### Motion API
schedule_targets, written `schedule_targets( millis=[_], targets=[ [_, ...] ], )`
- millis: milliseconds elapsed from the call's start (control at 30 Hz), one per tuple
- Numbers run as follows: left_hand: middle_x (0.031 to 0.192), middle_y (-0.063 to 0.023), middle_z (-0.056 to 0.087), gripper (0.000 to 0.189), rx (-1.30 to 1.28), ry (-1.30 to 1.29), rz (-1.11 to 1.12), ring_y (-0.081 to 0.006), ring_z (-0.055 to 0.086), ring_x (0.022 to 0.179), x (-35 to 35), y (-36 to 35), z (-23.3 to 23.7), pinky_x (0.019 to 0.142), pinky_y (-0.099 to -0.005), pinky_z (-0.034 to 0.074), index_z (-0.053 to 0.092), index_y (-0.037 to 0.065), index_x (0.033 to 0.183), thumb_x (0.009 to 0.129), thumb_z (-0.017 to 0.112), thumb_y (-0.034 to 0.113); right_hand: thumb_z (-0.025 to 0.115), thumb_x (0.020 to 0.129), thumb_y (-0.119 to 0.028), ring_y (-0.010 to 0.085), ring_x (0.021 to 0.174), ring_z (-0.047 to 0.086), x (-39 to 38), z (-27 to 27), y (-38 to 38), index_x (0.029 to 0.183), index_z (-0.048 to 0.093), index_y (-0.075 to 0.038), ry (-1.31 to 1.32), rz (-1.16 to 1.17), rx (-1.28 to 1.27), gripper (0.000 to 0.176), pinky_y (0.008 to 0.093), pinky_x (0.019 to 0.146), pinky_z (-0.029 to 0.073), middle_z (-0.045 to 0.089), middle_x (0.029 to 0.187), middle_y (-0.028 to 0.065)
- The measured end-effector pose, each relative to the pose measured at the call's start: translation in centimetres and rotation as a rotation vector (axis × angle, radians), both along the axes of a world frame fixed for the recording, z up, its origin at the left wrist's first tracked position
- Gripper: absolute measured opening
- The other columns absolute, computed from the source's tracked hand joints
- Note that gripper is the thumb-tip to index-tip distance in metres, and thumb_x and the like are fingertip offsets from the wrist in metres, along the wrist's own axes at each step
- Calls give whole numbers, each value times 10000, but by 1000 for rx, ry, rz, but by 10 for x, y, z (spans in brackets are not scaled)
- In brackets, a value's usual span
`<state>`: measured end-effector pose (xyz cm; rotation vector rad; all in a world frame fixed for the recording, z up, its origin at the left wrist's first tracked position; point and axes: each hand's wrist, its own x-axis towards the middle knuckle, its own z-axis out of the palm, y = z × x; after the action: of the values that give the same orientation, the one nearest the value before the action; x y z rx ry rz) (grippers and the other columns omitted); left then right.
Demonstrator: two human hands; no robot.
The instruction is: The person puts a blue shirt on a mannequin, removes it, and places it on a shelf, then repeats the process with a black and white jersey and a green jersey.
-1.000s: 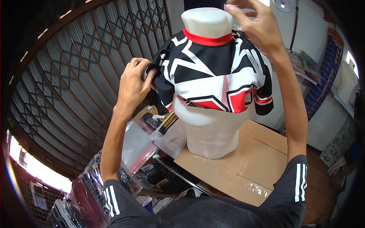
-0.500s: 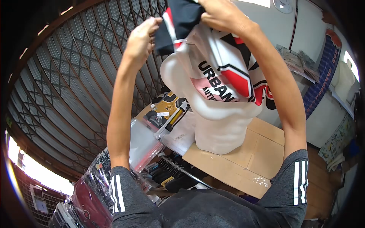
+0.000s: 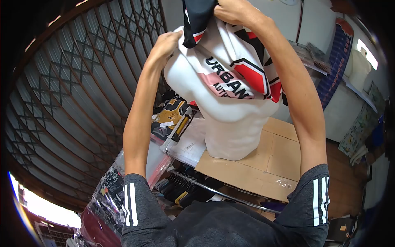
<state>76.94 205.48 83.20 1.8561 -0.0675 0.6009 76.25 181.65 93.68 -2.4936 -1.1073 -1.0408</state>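
Note:
A white headless mannequin torso (image 3: 230, 142) stands on flattened cardboard. Bunched over its upper chest and one shoulder is a white, red and black jersey (image 3: 251, 76) with "URBAN" lettering; the mannequin's lower chest and belly are bare. My right hand (image 3: 234, 11) is closed on the jersey's dark cloth near the top edge of the view. Beside the dark sleeve, at the mannequin's shoulder on the left, my left hand (image 3: 166, 45) has its fingers curled in a pinch at the jersey's edge. The exact grip of its fingertips is partly hidden.
Under the mannequin lies a cardboard sheet (image 3: 284, 156). Packed garments (image 3: 168, 117) and clear plastic bags are at its left. Clothes hang from a metal rail (image 3: 218, 191) below. A folding metal gate (image 3: 82, 82) closes the left side; a blue roll (image 3: 337, 66) leans at right.
My left hand has moved right and down toward the mannequin's shoulder. The dark sleeve has swung inward and narrowed. My right hand keeps its hold; the whole view has shifted slightly.

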Motion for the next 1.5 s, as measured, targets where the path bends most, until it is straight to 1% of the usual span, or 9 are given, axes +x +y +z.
schedule_targets(
  millis=[233,267,467,667,933,1100,1267,1367,1500],
  targets=[
    [1343,-287,525,472,-991,-171,-736,-380,505,1295,-22,34,-9,1127,-513,389,421,-127,1318,1024,229,188,507,848,-192,377,856,678,18,-8,-3,1138,631,20,-194,32,35,380,462,777,543,687,946,249],
    [1308,-297,551,470,-1021,-151,-1225,-383,529,1269,-12,60,-28,1119,-513,401,426,-141,1308,1026,222,175,508,856,-193,370,838,677,31,-11,-3,1137,634,14,-264,28,-15,371,459,768,542,686,931,241],
    [1215,-259,618,422,-1196,-167,-1031,-351,606,1175,-45,68,-89,1053,-487,490,493,-114,1253,1012,395,218,504,872,-195,353,858,664,77,-13,-6,1142,638,-1,-737,60,-329,358,459,787,527,672,933,242],
    [1336,-241,533,456,-1040,49,-574,-416,549,1227,-49,31,-180,961,-658,494,426,-38,1363,1013,356,245,496,841,-199,396,974,652,26,-12,0,1182,622,-7,-191,22,78,411,486,860,512,673,1037,268],
    [1156,-22,643,308,-1209,272,-608,-171,615,934,-11,-13,-305,801,-321,510,548,184,1262,1004,496,342,702,746,-215,404,1101,606,-13,0,-17,1392,427,-78,83,110,-179,715,482,939,487,651,1099,258],
    [795,-58,623,185,-1184,85,-361,-149,548,673,-37,63,-257,693,-319,504,551,127,727,896,508,188,873,603,-522,382,1353,401,-17,-34,-79,1494,293,-51,-181,236,-22,1162,490,1136,317,432,1431,260],
    [1071,-39,668,154,-871,-434,19,-145,635,961,-104,42,-115,800,-297,503,596,111,1045,963,565,238,913,509,-522,428,1470,203,20,-84,-176,1509,113,109,129,-29,-147,1428,416,1202,256,250,1527,349],
    [1177,-76,648,340,-524,-571,-2,-150,583,1098,-123,-18,-45,922,-311,434,553,46,1236,1001,509,288,692,851,-321,399,1354,434,38,-104,-200,1239,534,38,127,-118,-164,552,407,1130,347,455,1422,304],
    [1083,-70,665,306,288,-664,-47,-161,621,1013,-118,-115,21,877,-299,471,594,12,1197,964,570,209,595,924,-211,293,1094,618,66,-100,-206,1128,594,23,277,183,245,311,377,965,456,657,1165,195]
  ],
)
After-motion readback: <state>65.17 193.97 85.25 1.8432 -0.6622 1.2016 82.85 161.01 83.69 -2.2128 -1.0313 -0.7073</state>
